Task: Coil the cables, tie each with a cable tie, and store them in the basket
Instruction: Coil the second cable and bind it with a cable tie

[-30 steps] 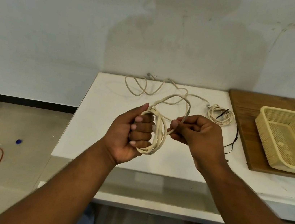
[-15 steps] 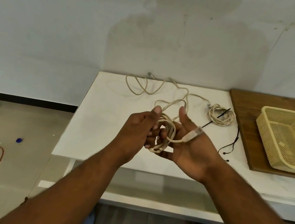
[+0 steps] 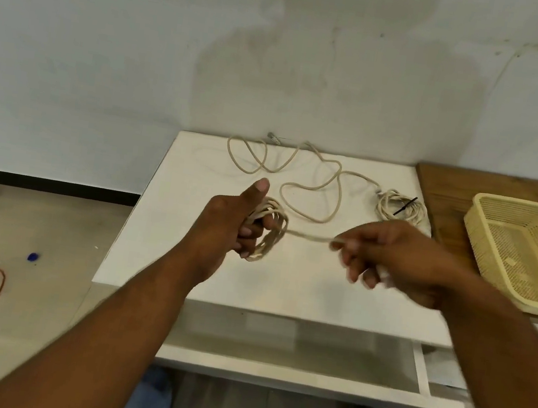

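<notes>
1. Holding cream cable (image 3: 314, 189): left hand (image 3: 226, 224) closed on finished loops, thumb up; right hand (image 3: 391, 255) pinches the strand drawn out between them.
2. Risk: a hard pull likely slips loops off the left fingers; slack on the desk (image 3: 283, 285) could kink.
3. Tied coil (image 3: 400, 206) lies between slack and basket (image 3: 526, 254). Basket path open.

Your white table (image 3: 283, 285) and its load

Loose beige cable (image 3: 312, 179) sprawls along its far edge; a tied coil (image 3: 398, 206) near the far right corner.
</notes>
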